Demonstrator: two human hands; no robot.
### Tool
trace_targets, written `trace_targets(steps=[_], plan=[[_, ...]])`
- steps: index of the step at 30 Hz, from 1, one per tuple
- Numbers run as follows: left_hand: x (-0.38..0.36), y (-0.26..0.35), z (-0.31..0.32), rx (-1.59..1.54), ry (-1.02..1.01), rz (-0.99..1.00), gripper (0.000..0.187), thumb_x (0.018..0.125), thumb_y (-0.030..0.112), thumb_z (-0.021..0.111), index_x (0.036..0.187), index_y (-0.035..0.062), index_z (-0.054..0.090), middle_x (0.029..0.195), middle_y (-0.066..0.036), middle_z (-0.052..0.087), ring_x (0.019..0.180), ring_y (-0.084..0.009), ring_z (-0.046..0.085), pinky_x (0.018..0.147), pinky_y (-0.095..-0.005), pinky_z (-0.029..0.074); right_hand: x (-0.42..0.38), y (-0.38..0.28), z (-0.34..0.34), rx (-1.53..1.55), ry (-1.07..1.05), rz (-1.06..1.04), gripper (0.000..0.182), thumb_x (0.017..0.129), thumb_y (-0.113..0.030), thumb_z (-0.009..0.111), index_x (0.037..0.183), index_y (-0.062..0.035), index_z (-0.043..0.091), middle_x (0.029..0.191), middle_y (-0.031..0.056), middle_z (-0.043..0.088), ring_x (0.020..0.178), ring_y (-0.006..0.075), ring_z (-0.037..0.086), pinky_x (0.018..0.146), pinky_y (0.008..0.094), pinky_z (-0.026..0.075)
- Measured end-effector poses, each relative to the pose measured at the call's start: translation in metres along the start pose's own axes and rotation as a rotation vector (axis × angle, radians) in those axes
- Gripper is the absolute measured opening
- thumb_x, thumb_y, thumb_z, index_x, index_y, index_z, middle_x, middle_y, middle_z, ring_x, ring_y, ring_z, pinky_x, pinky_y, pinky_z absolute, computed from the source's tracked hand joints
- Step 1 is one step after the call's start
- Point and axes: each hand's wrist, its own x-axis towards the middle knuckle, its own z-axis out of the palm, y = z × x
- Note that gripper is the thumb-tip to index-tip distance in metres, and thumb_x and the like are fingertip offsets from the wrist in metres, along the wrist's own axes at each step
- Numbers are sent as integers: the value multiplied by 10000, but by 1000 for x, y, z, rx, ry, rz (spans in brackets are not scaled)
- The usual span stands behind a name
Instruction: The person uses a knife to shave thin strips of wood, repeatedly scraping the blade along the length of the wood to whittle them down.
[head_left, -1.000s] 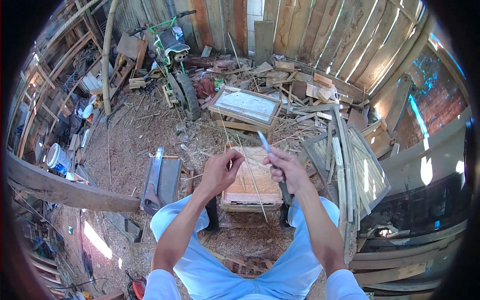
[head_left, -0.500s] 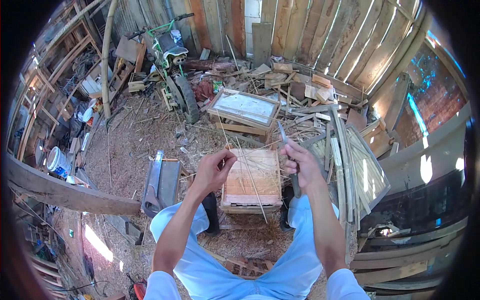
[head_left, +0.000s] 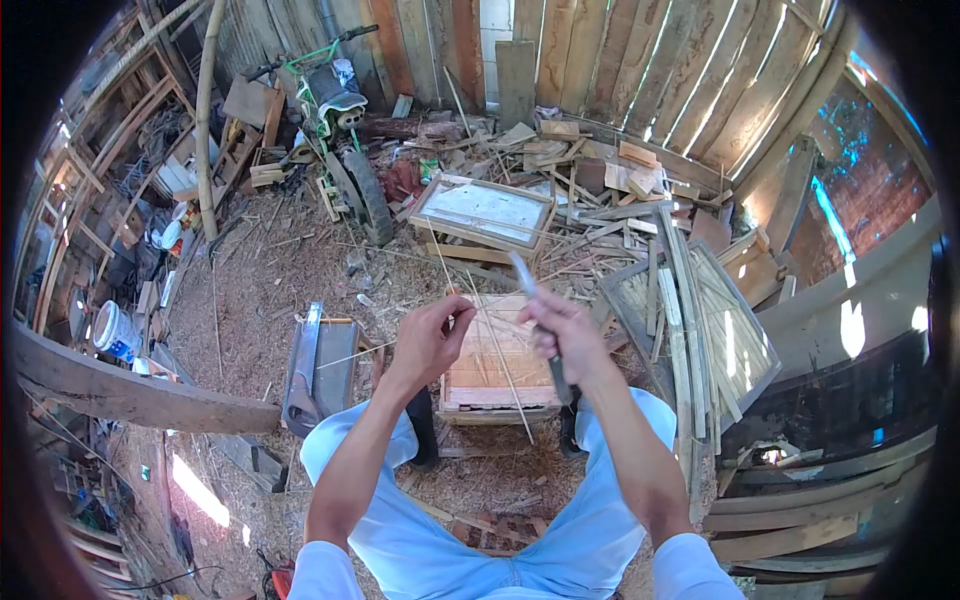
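Observation:
My left hand (head_left: 432, 335) is closed in a pinch on a thin wooden strip (head_left: 356, 356), part of which the hand hides. In my right hand (head_left: 568, 338) is a knife (head_left: 522, 274), its blade pointing up and away, its dark handle showing below the fist. Between my knees stands a low wooden box (head_left: 498, 385) with a plank top, beneath both hands. Another long thin strip (head_left: 505, 364) slants across the box top and past its front edge.
Left of the box lies a handsaw (head_left: 304, 375) on a dark board. Ahead are a framed panel (head_left: 482, 212), a heap of wood offcuts (head_left: 600, 175) and a small motorbike (head_left: 345, 130). Long slats (head_left: 685, 320) lean at the right. A white bucket (head_left: 118, 328) sits at far left.
My right hand has moved left with the knife, closer to my left hand, and the blade now leans left. My left hand has stayed almost still.

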Motion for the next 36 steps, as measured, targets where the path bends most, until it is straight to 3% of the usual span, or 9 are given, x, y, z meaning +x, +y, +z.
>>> trace_targets(steps=[3,5,12,14,17,24,26,33,36], plan=[[1,-1,-3,0,-18,-85,90,834,121,642,882,45,634,698,-123,644,557,-277,617,512,-355,461,0,-11,-10,81,36,-54,310,938,-117,544,1245,-71,543,852,28,581,522,34,385,421,160,326],[-1,2,0,5,26,-4,76,822,67,648,886,28,639,692,-122,632,521,-207,579,476,-312,427,-2,-1,-6,47,20,27,309,937,-114,545,1242,-65,541,863,30,588,530,34,388,424,160,325],[-2,3,2,48,24,-14,85,821,83,659,888,35,643,685,-114,632,497,-196,566,465,-313,419,-1,5,-1,73,-75,70,332,941,-115,537,1265,-43,520,872,28,588,554,37,379,435,162,317],[-1,0,8,13,75,108,81,821,85,661,882,35,642,670,-113,625,487,-188,556,452,-311,405,-4,0,-1,58,-48,56,352,941,-117,537,1284,-40,507,870,24,582,558,34,383,434,161,317],[-1,11,1,35,-21,-35,65,837,114,637,866,56,627,689,-109,642,536,-258,607,504,-355,455,-8,7,9,-46,-37,5,351,941,-119,537,1283,-42,508,863,20,578,553,31,392,433,159,318],[-3,-1,-4,36,-28,-98,70,837,118,637,851,49,629,689,-109,643,520,-256,597,492,-348,444,2,-8,-18,48,67,-9,320,944,-102,526,1262,-63,526,865,27,579,532,37,399,428,164,321],[-4,-4,1,12,8,-3,77,838,125,638,850,49,630,685,-109,642,511,-252,592,484,-344,436,-1,3,-2,63,20,10,320,943,-101,528,1260,-63,526,868,28,576,532,37,395,429,164,321],[-3,5,-2,12,18,-25,79,835,125,642,851,48,630,681,-107,640,499,-235,587,478,-341,430,0,-2,-8,70,-12,-27,306,944,-114,533,1244,-52,529,863,37,569,530,37,390,430,169,323],[-3,1,-2,-19,-24,-32,75,826,84,654,871,25,640,667,-112,621,505,-178,558,475,-295,406,-6,3,5,-28,-12,32,327,933,-115,551,1257,-72,530,855,22,575,523,34,386,434,167,334]])
